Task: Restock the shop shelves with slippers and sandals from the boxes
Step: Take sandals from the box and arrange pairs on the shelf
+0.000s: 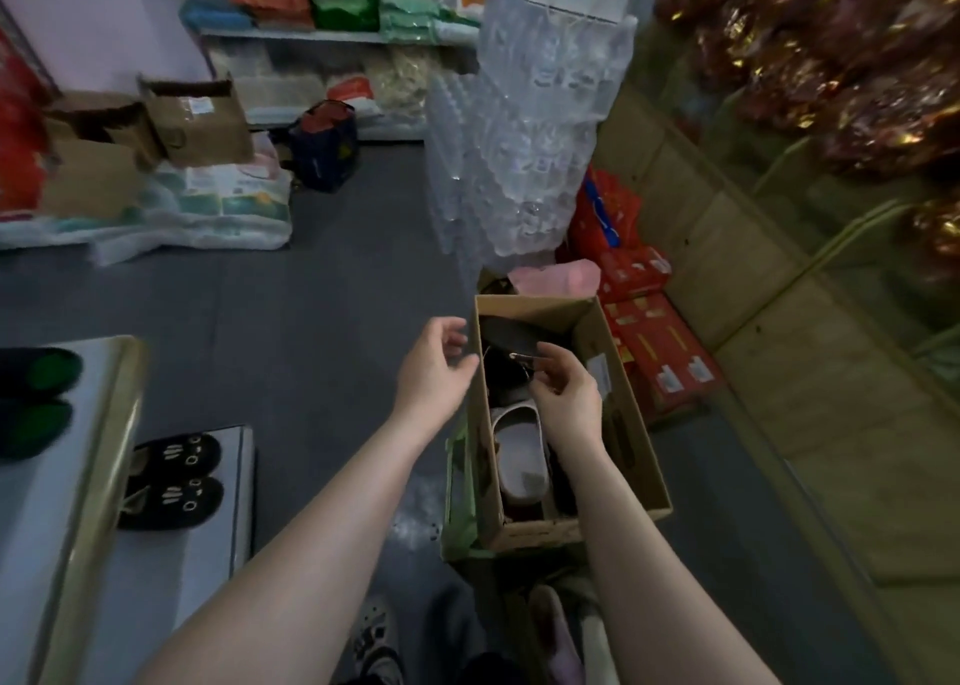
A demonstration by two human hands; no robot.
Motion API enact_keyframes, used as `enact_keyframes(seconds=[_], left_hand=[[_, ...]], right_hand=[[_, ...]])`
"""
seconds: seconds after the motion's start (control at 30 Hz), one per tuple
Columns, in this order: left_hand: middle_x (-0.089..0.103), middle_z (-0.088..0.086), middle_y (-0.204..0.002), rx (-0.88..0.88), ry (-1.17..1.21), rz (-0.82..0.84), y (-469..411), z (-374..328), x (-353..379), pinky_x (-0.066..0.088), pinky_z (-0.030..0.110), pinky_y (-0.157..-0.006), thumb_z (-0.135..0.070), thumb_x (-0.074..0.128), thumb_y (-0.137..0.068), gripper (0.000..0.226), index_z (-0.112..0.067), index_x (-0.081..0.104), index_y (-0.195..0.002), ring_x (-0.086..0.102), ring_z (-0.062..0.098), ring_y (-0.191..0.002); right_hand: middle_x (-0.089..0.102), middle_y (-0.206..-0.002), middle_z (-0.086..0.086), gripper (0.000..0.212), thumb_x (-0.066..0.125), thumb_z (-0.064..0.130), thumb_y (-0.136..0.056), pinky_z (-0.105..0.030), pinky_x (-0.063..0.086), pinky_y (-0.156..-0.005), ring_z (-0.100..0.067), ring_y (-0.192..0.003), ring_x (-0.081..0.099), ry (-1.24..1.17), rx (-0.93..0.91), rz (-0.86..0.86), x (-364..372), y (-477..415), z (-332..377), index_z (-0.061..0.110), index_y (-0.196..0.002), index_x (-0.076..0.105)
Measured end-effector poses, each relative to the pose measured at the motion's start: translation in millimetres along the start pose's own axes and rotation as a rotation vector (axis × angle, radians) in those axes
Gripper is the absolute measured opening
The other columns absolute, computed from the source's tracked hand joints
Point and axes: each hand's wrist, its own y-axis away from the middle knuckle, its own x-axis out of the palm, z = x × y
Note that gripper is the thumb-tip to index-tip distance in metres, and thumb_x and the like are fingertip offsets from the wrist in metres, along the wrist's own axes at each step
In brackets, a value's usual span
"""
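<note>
Two hands, left (434,367) and right (563,388). One open cardboard box (540,312) in front, showing one white slipper (519,455) and one dark slipper (511,338); other dark shapes inside are too blurred to count. Two shelf tiers at left: two black paw-print slippers (176,455) on the lower, two green-lined slippers (44,370) on the upper. At least two brown cartons (200,123) at rear left. One dark bag (324,149). At least two red cartons (665,351). One stack of bottled-water packs (524,112), packs uncountable.
</note>
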Motion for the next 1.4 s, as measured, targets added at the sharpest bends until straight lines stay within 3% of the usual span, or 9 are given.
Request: enact_keyframes(seconds=[0.13, 0.3, 0.47, 0.6, 0.8, 0.97, 1.13, 1.4], left_hand=[[0.061, -0.010, -0.105, -0.017, -0.012, 0.103, -31, 10, 23, 0.049, 0.024, -0.087, -0.015, 0.068, -0.088, 0.038, -0.022, 0.053, -0.122, 0.061, 0.008, -0.096], [0.062, -0.008, -0.108, -0.055, -0.049, 0.189, -60, 20, 56, 0.048, 0.025, -0.089, -0.016, 0.068, -0.088, 0.038, -0.023, 0.054, -0.122, 0.061, 0.010, -0.101], [0.061, -0.007, -0.113, -0.114, -0.095, 0.229, -87, 25, 79, 0.047, 0.026, -0.092, -0.015, 0.066, -0.089, 0.039, -0.023, 0.054, -0.125, 0.060, 0.012, -0.106], [0.062, -0.004, -0.117, -0.135, -0.154, 0.245, -109, 38, 92, 0.049, 0.033, -0.097, -0.014, 0.066, -0.089, 0.039, -0.024, 0.055, -0.125, 0.060, 0.013, -0.109], [0.061, 0.000, -0.129, -0.133, -0.304, 0.352, -147, 59, 114, 0.045, 0.032, -0.102, -0.014, 0.066, -0.088, 0.042, -0.020, 0.057, -0.128, 0.056, 0.017, -0.120], [0.053, 0.003, -0.139, -0.068, -0.478, 0.537, -196, 77, 142, 0.041, 0.036, -0.107, -0.018, 0.065, -0.089, 0.048, -0.020, 0.052, -0.135, 0.050, 0.023, -0.128], [0.046, 0.008, -0.146, 0.095, -0.694, 0.709, -248, 106, 172, 0.026, 0.036, -0.117, -0.021, 0.067, -0.087, 0.057, -0.014, 0.049, -0.140, 0.036, 0.025, -0.138], [0.004, 0.009, -0.163, 0.114, -1.140, 0.994, -286, 151, 212, 0.010, 0.053, -0.120, -0.034, 0.071, -0.083, 0.090, -0.025, 0.016, -0.154, 0.003, 0.034, -0.149]], right_hand=[[0.067, -0.106, 0.013, 0.039, 0.057, 0.005, -0.093, -0.014, 0.046, -0.082, -0.001, -0.100, 0.061, 0.019, 0.083, -0.070, -10, -19, -16, 0.030, -0.122, 0.063], [0.068, -0.107, 0.009, 0.041, 0.052, 0.004, -0.092, -0.030, 0.053, -0.096, -0.008, -0.103, 0.063, 0.023, 0.204, -0.131, -28, -54, -41, 0.034, -0.117, 0.062], [0.066, -0.108, 0.009, 0.043, 0.053, 0.004, -0.092, -0.031, 0.053, -0.097, -0.008, -0.104, 0.063, 0.016, 0.296, -0.078, -32, -88, -65, 0.025, -0.128, 0.061], [0.065, -0.108, 0.007, 0.043, 0.051, 0.004, -0.092, -0.024, 0.051, -0.088, -0.010, -0.103, 0.063, 0.003, 0.356, -0.040, -28, -117, -84, 0.026, -0.129, 0.059], [0.064, -0.109, 0.002, 0.042, 0.049, 0.004, -0.093, -0.029, 0.054, -0.092, -0.015, -0.103, 0.063, 0.016, 0.440, -0.015, -13, -146, -104, 0.023, -0.129, 0.060], [0.063, -0.112, 0.003, 0.042, 0.049, 0.006, -0.094, -0.033, 0.054, -0.095, -0.013, -0.104, 0.063, 0.039, 0.549, -0.046, 1, -170, -115, 0.027, -0.130, 0.058], [0.065, -0.113, 0.006, 0.040, 0.058, 0.009, -0.093, -0.038, 0.055, -0.096, -0.010, -0.106, 0.063, 0.046, 0.676, -0.060, 20, -195, -131, 0.030, -0.127, 0.059], [0.065, -0.121, 0.005, 0.046, 0.064, 0.004, -0.089, -0.027, 0.050, -0.095, -0.012, -0.113, 0.061, 0.127, 0.772, -0.022, 49, -219, -152, 0.026, -0.129, 0.058]])
